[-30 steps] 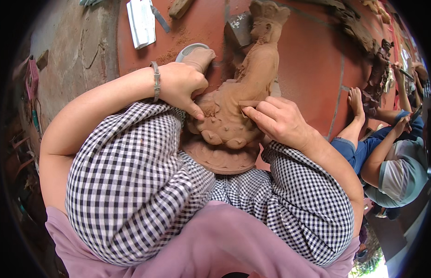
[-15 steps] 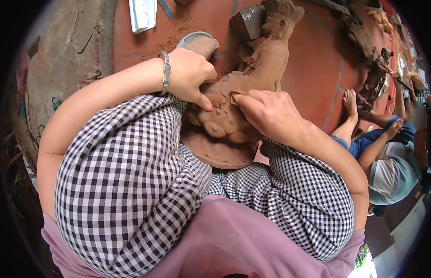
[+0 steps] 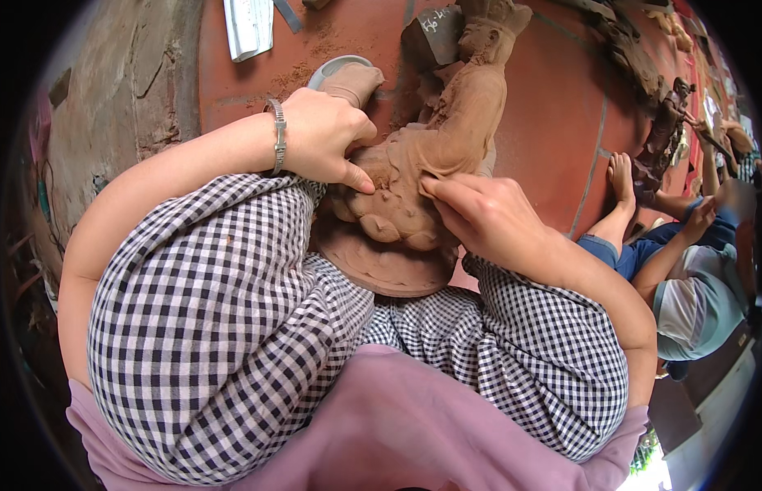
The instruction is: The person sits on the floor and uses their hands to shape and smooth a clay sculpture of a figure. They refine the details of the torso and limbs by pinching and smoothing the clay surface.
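A brown carved statue (image 3: 471, 106) of a seated figure with a tall headdress lies tilted between my knees, its head away from me and its round base (image 3: 389, 266) toward my lap. My left hand (image 3: 328, 135), with a metal bracelet at the wrist, grips the statue's left side, thumb pressed on the carved folds. On the folds to the right, my right hand (image 3: 487, 209) is closed in a pinch, fingertips touching the surface. Whatever sits between those fingertips is too small and hidden to make out.
My foot in a grey sandal (image 3: 342, 74) is beyond my left hand. A dark block (image 3: 432, 37) lies beside the statue's head. Wood dust and white folded paper (image 3: 248, 29) lie on the red tiles. Another person (image 3: 692, 278) sits at right, near a dark statue (image 3: 669, 123).
My right hand has shifted slightly right and toward me along the carved folds, fingers still pinched. My left hand keeps its grip, and the statue stays nearly in place.
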Demonstrator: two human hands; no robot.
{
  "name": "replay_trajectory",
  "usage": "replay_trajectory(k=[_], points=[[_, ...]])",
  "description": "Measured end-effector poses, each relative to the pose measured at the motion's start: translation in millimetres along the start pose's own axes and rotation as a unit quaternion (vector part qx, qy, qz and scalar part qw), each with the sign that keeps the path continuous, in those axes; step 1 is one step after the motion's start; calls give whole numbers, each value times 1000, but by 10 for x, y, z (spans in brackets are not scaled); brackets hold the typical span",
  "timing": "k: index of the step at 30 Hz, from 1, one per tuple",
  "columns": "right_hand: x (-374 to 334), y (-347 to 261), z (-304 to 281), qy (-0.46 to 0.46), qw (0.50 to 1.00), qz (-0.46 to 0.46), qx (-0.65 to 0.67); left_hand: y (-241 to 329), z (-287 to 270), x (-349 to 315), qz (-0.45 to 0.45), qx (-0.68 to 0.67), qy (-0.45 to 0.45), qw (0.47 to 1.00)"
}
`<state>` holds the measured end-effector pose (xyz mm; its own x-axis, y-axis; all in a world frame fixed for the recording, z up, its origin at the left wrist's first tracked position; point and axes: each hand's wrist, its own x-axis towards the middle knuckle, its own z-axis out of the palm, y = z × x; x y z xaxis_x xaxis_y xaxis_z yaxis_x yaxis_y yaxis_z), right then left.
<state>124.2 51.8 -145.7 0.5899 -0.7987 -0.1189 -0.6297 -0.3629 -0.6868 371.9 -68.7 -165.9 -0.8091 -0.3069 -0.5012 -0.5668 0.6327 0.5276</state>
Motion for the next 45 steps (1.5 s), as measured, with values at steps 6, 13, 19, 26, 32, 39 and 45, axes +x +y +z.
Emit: replay_trajectory(k=[6, 13, 19, 26, 32, 39, 45], points=[[-50, 74, 17, 8, 998, -43, -43, 61, -62, 42, 23, 12, -2, 1000], [-39, 80, -22, -17, 998, -39, -51, 114, -136, 37, -38, 40, -70, 996], [-143, 158, -50, 8, 994, -82, -65, 118, -136, 38, -31, 31, -75, 996], [-79, 246, -65, 12, 986, -121, -116, 30, 25, 13, -32, 4, -21, 999], [-236, 272, -164, 32, 981, -123, -149, 18, 18, 25, -6, 22, -9, 1000], [-170, 489, -100, 22, 978, -160, -128, 65, -31, 14, -32, 7, -32, 999], [-339, 519, -259, 35, 984, -119, -131, 22, 9, -21, -14, -1, -5, 1000]])
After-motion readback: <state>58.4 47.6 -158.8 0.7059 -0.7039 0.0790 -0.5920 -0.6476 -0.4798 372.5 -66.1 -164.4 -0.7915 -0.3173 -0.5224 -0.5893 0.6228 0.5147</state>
